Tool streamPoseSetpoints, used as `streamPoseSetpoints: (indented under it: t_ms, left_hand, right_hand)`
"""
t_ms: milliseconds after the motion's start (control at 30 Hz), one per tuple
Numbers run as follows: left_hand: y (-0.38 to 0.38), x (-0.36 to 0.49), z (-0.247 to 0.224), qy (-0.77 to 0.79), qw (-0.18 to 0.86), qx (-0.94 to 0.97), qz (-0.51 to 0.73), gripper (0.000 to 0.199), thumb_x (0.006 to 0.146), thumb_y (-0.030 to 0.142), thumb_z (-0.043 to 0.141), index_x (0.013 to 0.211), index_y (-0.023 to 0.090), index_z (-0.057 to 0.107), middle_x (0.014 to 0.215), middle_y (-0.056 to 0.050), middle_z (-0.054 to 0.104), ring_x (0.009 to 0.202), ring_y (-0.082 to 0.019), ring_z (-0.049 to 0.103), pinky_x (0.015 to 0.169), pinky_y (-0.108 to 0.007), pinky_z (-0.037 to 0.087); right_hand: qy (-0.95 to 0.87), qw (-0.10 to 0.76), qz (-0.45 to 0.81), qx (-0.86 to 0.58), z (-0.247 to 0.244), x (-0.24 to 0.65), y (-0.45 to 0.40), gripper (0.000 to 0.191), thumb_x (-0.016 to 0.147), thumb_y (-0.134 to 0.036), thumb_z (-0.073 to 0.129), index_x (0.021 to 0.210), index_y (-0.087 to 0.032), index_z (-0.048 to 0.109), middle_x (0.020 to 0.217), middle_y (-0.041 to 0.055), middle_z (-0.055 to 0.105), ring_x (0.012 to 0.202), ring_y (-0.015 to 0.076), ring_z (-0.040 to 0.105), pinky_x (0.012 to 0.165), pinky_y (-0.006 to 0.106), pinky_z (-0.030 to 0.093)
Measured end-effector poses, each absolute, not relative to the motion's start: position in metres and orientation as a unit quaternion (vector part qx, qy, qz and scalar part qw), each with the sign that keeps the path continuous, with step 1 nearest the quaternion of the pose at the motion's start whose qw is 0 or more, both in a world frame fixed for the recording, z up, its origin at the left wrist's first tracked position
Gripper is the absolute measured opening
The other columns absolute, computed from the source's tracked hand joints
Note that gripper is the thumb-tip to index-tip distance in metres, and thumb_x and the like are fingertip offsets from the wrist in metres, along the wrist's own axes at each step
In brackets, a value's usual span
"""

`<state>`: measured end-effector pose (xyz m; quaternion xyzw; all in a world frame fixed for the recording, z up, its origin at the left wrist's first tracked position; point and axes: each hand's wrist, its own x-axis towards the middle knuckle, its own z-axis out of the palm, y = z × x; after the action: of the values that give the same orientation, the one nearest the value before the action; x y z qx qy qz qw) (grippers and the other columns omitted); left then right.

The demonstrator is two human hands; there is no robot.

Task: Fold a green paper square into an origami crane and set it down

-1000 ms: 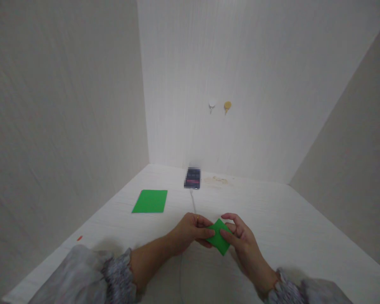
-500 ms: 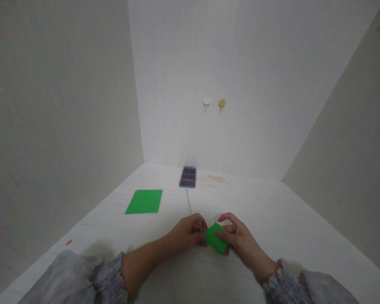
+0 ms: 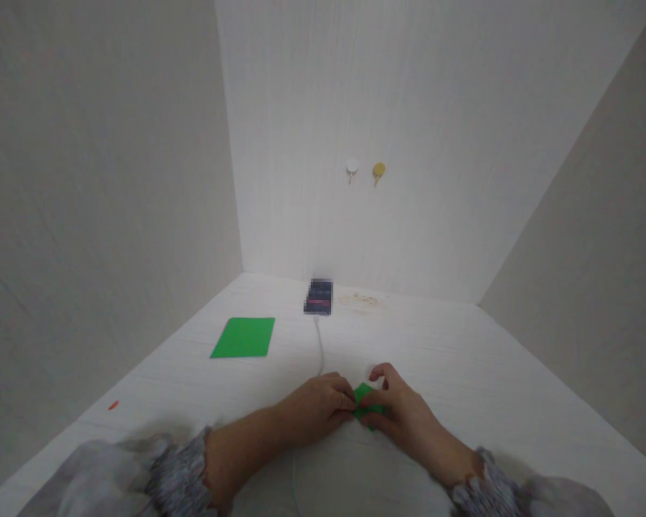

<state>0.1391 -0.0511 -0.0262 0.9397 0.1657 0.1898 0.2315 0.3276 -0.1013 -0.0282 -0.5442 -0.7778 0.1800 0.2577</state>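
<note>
A small piece of folded green paper (image 3: 362,393) is between my two hands, low in the middle of the view. My left hand (image 3: 323,407) comes from the left, fingers pressed together at the paper's left edge; a ring shows on one finger. On the other side, my right hand (image 3: 401,406) grips the paper's right part with thumb and fingers, its index finger raised and curled. Much of the paper is hidden behind the fingers. A flat green square sheet (image 3: 243,337) lies farther off to the left, touched by neither hand.
A blurred dark device (image 3: 319,297) stands near the back wall, its white cable (image 3: 319,345) running toward me under my left arm. White and yellow hooks, the white hook (image 3: 352,167) and the yellow hook (image 3: 378,171), are on that wall. A small orange-red scrap (image 3: 113,405) lies at left.
My left hand has turned palm down and moved slightly right over the paper. The right fingers have closed in, so less of the green paper shows. The view has shifted slightly.
</note>
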Motion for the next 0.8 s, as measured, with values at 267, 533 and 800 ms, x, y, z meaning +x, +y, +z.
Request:
streamPoseSetpoints:
  t_ms: [267, 533, 800]
  left_hand:
    - [-0.049, 0.141, -0.024, 0.189, 0.205, 0.94, 0.196, 0.017, 0.077, 0.021, 0.052, 0.088, 0.019, 0.065, 0.089, -0.003, 0.063, 0.083, -0.014, 0.056, 0.076, -0.022, 0.041]
    - [-0.051, 0.137, -0.025, 0.198, 0.157, 0.953, 0.168, 0.019, 0.079, 0.024, 0.049, 0.087, 0.021, 0.065, 0.09, -0.002, 0.064, 0.076, -0.014, 0.059, 0.07, -0.021, 0.042]
    - [-0.038, 0.115, -0.022, 0.123, 0.17, 0.969, 0.13, 0.021, 0.08, 0.021, 0.045, 0.085, 0.023, 0.066, 0.101, 0.001, 0.064, 0.083, -0.013, 0.061, 0.071, -0.019, 0.042]
  right_hand:
    - [-0.849, 0.252, 0.125, -0.447, -0.024, 0.331, -0.098, 0.011, 0.077, -0.028, 0.057, 0.074, -0.022, 0.066, 0.076, 0.0034, 0.057, 0.08, 0.0181, 0.051, 0.071, 0.031, 0.039]
    - [-0.913, 0.136, 0.047, -0.381, -0.021, 0.334, -0.101, 0.024, 0.088, -0.022, 0.038, 0.087, -0.018, 0.062, 0.08, 0.0069, 0.059, 0.073, 0.0176, 0.051, 0.063, 0.028, 0.04]
    - [-0.933, 0.113, -0.073, -0.333, -0.036, 0.337, -0.102, 0.027, 0.091, -0.02, 0.032, 0.079, -0.016, 0.056, 0.072, 0.0024, 0.057, 0.065, 0.014, 0.05, 0.06, 0.026, 0.036]
